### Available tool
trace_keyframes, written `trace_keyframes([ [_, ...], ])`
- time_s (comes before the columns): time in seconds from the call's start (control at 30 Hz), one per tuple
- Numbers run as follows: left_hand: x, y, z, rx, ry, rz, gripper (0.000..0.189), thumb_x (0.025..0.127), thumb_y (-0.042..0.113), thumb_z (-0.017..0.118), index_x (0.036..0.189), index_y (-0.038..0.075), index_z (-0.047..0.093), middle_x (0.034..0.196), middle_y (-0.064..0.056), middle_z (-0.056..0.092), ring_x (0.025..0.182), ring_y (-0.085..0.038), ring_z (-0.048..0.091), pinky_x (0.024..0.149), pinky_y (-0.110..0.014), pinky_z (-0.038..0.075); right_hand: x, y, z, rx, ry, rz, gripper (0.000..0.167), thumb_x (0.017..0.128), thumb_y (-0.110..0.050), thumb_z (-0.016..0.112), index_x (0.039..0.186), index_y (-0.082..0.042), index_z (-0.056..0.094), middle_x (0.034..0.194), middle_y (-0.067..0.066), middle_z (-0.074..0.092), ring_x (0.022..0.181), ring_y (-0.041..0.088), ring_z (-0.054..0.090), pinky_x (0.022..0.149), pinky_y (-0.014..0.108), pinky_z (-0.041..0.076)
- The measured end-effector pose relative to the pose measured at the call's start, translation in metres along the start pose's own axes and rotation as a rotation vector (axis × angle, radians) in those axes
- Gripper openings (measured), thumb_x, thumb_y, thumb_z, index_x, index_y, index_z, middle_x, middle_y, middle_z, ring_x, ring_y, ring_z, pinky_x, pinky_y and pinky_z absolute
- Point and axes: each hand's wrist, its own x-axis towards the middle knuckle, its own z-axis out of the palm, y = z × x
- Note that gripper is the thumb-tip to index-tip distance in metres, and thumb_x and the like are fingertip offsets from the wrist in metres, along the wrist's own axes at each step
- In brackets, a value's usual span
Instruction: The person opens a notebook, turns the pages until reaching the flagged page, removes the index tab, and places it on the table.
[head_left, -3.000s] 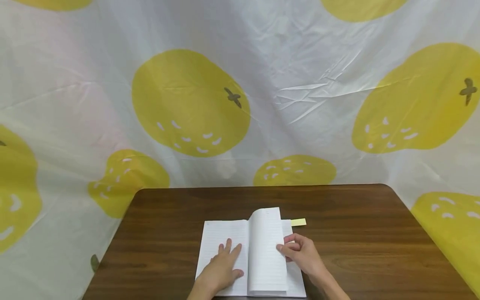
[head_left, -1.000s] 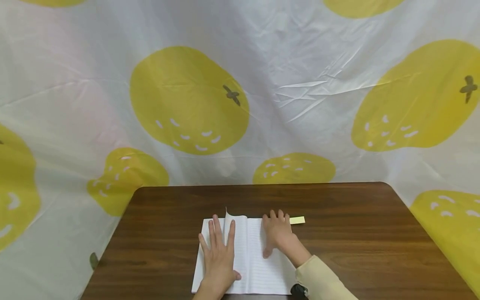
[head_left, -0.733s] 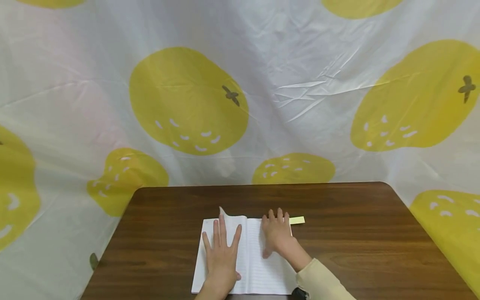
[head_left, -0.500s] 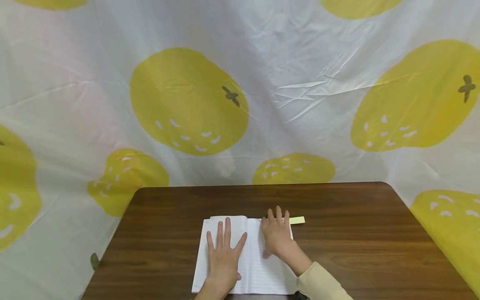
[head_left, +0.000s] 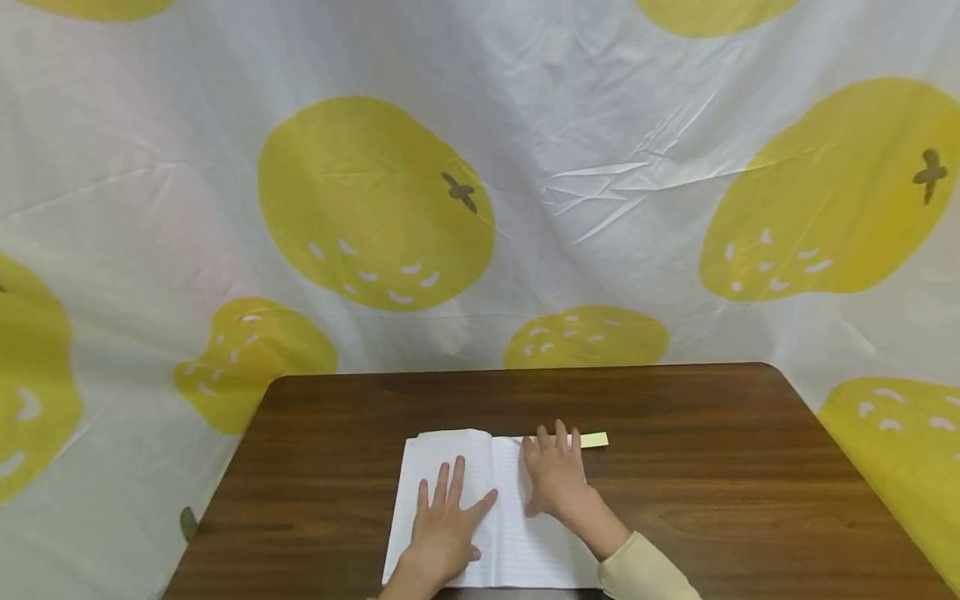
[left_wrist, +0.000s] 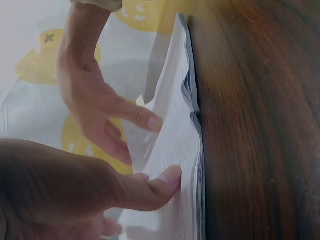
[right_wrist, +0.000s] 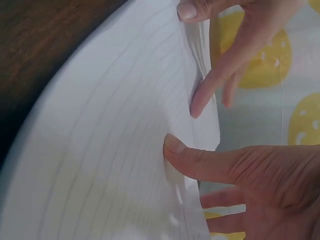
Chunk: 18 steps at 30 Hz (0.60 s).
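An open lined notebook lies on the table, its two halves spread flat and its spine running away from me. My left hand rests on the left page with fingers spread, the index finger reaching toward the centre fold. On the upper part of the right page rests my right hand, fingers straight and pointing away. A yellow sticky tab sticks out from the notebook's upper right edge, just beside the right fingers. In the right wrist view, the right thumb lies on the ruled page.
The dark wooden table spreads out around the notebook. Behind it hangs a white curtain printed with large yellow fruit. A light yellow sleeve covers the right forearm.
The right hand let go of the lifted pages, which now lie turned over on the left. The left hand slid over them toward the fold and back nearer; the right hand settled on the right page.
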Motion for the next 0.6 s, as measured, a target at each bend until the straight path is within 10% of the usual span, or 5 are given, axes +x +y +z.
trace_keyframes([
  [0.3,-0.001,-0.012,-0.005,-0.311,-0.116,-0.039,0.080,0.078,0.027,0.084,0.150,0.026,0.051,0.159,-0.030,0.034,0.141,-0.054,0.040,0.102,-0.072,0.042,-0.012,0.002,0.010,0.097,0.117,0.003,0.085,0.054,-0.027,0.100,0.125,0.000,0.062,0.111,0.022,0.069,0.102,0.047,0.062,0.092,0.063,0.046],
  [0.6,0.003,-0.006,-0.011,-0.387,-0.044,-0.037,0.080,0.079,0.039,0.084,0.147,0.013,0.053,0.150,-0.040,0.040,0.131,-0.063,0.045,0.096,-0.069,0.048,-0.032,0.009,0.019,0.159,0.250,0.017,0.092,0.059,-0.021,0.097,0.136,0.001,0.053,0.112,0.022,0.068,0.092,0.040,0.067,0.080,0.054,0.053],
])
